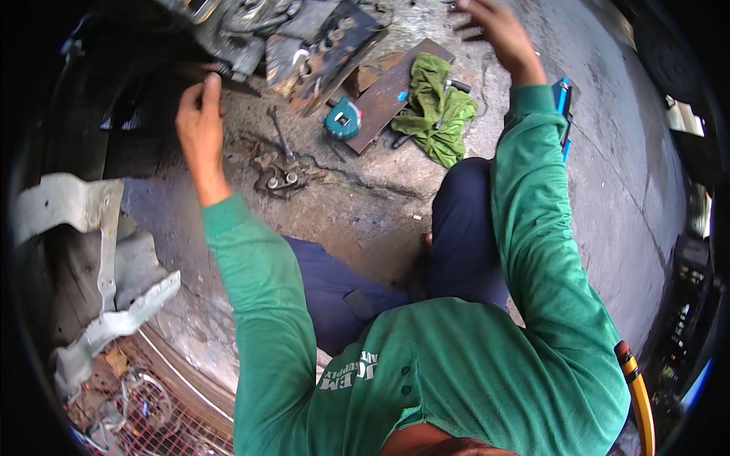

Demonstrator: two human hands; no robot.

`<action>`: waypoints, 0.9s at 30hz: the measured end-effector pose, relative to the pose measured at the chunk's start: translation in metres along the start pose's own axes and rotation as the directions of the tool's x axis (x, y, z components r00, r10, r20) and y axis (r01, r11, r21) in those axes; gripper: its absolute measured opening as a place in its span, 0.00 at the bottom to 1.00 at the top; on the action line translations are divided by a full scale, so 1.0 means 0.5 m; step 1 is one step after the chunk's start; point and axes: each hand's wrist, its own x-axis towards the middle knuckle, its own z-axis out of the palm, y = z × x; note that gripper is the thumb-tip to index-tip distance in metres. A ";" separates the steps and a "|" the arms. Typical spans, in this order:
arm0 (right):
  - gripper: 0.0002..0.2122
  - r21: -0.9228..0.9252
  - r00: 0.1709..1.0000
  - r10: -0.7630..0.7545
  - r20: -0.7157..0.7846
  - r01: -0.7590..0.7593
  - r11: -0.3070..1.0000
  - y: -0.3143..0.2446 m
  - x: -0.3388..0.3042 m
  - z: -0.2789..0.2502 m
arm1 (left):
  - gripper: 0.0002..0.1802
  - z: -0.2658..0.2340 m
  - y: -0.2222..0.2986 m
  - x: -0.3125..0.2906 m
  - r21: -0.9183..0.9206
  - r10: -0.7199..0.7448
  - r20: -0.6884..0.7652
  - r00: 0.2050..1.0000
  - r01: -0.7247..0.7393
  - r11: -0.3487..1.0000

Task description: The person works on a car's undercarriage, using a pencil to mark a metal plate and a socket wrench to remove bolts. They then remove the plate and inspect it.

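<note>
My left hand (pixel 201 125) is raised at the left, its thumb and fingertips drawn together at the dark edge of a vehicle part (pixel 232 74). Whatever they grip is too small to make out. At the top, my right hand (pixel 498 34) reaches over the concrete, blurred, its fingers apart. A small dark spot shows by one fingertip. Below that hand lies a crumpled green cloth (pixel 437 106) on a brown flat board (pixel 380 106). A teal tape measure (pixel 343 118) rests at the board's left edge. Between it and my left hand are a wrench (pixel 280 133) and a greasy metal part (pixel 280 176).
A blackened metal block with holes (pixel 334 57) and other parts lie at the top. Bent sheet metal (pixel 106 251) juts in from the left, above a red mesh (pixel 171 403) with scrap. A blue-edged object (pixel 564 114) is beside my right forearm. A yellow-orange bar (pixel 639 399) stands lower right.
</note>
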 end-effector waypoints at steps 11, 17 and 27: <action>0.11 -0.317 0.668 0.744 -0.021 -0.710 0.629 0.413 -0.151 0.142 | 0.27 -0.002 -0.011 -0.008 0.052 -0.025 -0.001 1.000 0.025 0.998; 0.33 -0.499 0.712 0.646 -0.274 -0.680 0.538 0.499 -0.141 0.171 | 0.27 0.016 -0.039 0.011 -0.471 -0.196 0.149 0.969 0.244 0.848; 0.07 0.483 0.784 0.616 0.082 -0.572 0.663 0.309 -0.202 -0.009 | 0.26 0.013 -0.011 0.001 -0.167 -0.072 0.025 0.997 0.075 0.983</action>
